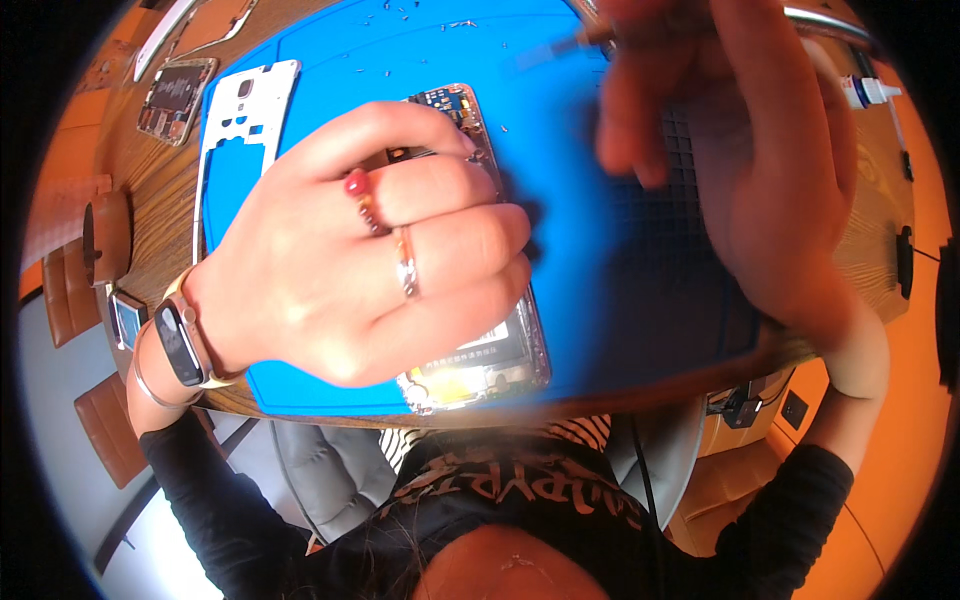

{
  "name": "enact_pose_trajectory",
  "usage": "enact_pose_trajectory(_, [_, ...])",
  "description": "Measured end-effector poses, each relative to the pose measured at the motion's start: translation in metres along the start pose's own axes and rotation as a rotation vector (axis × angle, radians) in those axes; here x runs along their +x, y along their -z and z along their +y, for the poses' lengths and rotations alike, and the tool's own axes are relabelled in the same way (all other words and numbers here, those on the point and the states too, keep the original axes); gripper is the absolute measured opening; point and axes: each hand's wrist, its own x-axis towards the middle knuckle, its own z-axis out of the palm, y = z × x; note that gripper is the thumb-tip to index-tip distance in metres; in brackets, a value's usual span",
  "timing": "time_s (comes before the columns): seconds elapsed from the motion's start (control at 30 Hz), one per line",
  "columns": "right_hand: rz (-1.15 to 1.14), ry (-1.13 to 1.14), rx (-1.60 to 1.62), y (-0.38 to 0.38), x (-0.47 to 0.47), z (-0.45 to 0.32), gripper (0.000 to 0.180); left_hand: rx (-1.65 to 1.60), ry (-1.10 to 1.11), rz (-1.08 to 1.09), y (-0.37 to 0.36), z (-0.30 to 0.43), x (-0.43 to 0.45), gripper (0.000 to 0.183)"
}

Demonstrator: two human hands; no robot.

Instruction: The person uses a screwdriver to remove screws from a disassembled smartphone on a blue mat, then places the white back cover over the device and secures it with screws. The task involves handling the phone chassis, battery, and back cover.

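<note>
An opened smartphone (517, 375) lies on the blue work mat (337, 90), its circuit board and battery exposed. My left hand (375, 247), wearing two rings and a watch, curls over its middle and grips it, hiding much of the inside. To the right, my right hand (757, 150) is raised above the mat and blurred by motion. From its fingers a thin tool (555, 54) points left; its kind is too blurred to tell. A white phone mid-frame (251, 97) with a camera opening rests beside my left hand.
Several tiny screws (386, 73) lie scattered over the mat's far part. Another opened phone (176, 101) sits on the wooden table (161, 180) at far left. A small bottle with a nozzle (870, 91) is at far right. The table's near edge runs before my body.
</note>
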Motion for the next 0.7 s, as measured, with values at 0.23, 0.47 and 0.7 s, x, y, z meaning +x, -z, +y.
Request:
enact_pose_trajectory(0.23, [-0.115,-0.158,-0.085,-0.03,-0.022,-0.004,0.042,-0.042,0.044,-0.019,0.006,-0.001,-0.005,0.03])
enact_pose_trajectory(0.47, [-0.312,-0.074,-0.219,-0.024,-0.028,0.004,0.026,-0.031,0.01,0.02,0.003,-0.006,-0.009,0.026])
enact_pose_trajectory(0.7, [-0.366,-0.079,-0.244,-0.02,-0.029,0.002,0.024,-0.019,0.024,0.029,0.002,-0.009,-0.01,0.029])
